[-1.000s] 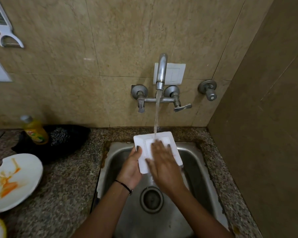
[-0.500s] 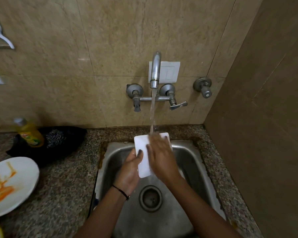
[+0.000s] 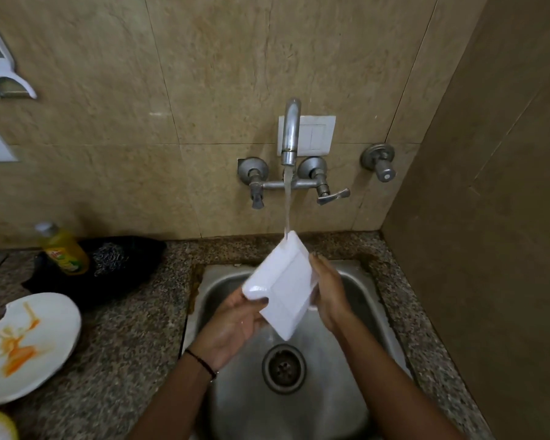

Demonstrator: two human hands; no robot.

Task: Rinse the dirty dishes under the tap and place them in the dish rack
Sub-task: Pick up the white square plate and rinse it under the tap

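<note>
A white square dish [image 3: 283,287] is held tilted over the sink [image 3: 299,417], one corner raised toward the tap [image 3: 291,131] and the opposite corner pointing down toward the drain [image 3: 284,368]. The stream of water [image 3: 287,201] is met by the raised corner. The lower left edge of the dish is gripped by the left hand [image 3: 235,325], with the thumb laid on the upper face and the fingers passed beneath. The right edge is clasped by the right hand [image 3: 329,293], whose back is turned to the camera and whose fingers are partly hidden behind the dish. A thin black band [image 3: 202,365] is worn on the left wrist. On the speckled stone bench [image 3: 124,344] to the left of the sink, a white plate smeared with orange [image 3: 26,344] is seen well apart from the basin. Further back, by the wall, a yellow bottle [image 3: 64,249] stands just beside a dark heap on which a steel scrubber [image 3: 108,255] is lying. A white switch plate [image 3: 318,134] is fixed to the tiles behind the spout.
</note>
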